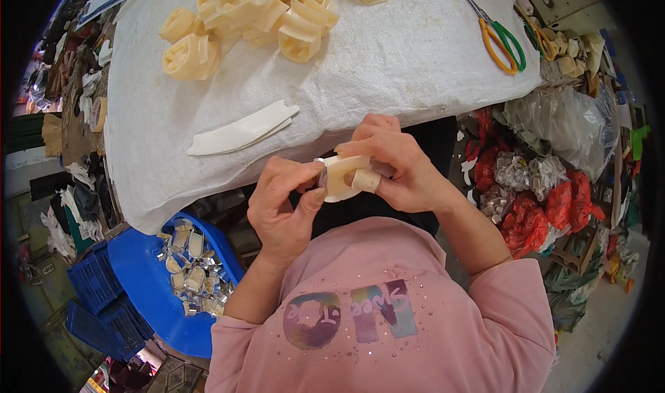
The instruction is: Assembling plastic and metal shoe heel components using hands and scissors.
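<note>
Between my two hands, just off the table's near edge, is a small curved cream-coloured piece (339, 179) with a shiny silvery edge at its left end. My left hand (280, 202) pinches that left end between thumb and fingers. Closed on the right end is my right hand (402, 161), its thumb wrapped in a pale tape band (366, 180). The fingers hide part of the piece, so its full shape cannot be made out. Beyond my hands, a couple of white curved strips (242, 131) lie overlapping on the white table cover (388, 67).
Several cream moulded rings (301, 29) are heaped at the table's far side. Scissors with orange and green handles (502, 43) lie far right. A blue basin (142, 275) at lower left holds many silvery and cream pieces (195, 268). Red plastic bags (530, 223) sit at right.
</note>
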A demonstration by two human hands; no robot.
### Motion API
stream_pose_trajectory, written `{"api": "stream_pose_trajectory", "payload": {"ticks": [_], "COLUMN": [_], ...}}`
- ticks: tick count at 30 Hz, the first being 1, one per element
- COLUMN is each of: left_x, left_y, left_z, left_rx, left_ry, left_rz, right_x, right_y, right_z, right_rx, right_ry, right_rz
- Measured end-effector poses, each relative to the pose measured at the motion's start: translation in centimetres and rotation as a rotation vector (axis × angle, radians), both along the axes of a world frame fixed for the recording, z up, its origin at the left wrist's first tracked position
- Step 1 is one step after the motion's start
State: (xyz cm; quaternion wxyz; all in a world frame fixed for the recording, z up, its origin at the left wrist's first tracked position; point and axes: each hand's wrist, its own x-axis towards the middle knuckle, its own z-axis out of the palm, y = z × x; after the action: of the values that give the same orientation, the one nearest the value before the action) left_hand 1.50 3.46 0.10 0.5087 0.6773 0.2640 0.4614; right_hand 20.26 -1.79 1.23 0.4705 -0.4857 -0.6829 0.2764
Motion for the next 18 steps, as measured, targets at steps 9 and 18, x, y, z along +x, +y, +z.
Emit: {"api": "stream_pose_trajectory", "payload": {"ticks": [9,18], "left_x": [1.1,1.1], "left_y": [0.1,0.7], "left_z": [0.5,0.9], "left_rx": [0.204,0.385], "left_ry": [0.146,0.065], "left_rz": [0.113,0.073], "right_x": [-0.3,-0.2], "right_y": [0.3,0.4], "right_z": [-0.3,0.7], "right_rx": [-0.101,0.059], "right_ry": [0.077,-0.154], "right_rz": [0.122,0.019]}}
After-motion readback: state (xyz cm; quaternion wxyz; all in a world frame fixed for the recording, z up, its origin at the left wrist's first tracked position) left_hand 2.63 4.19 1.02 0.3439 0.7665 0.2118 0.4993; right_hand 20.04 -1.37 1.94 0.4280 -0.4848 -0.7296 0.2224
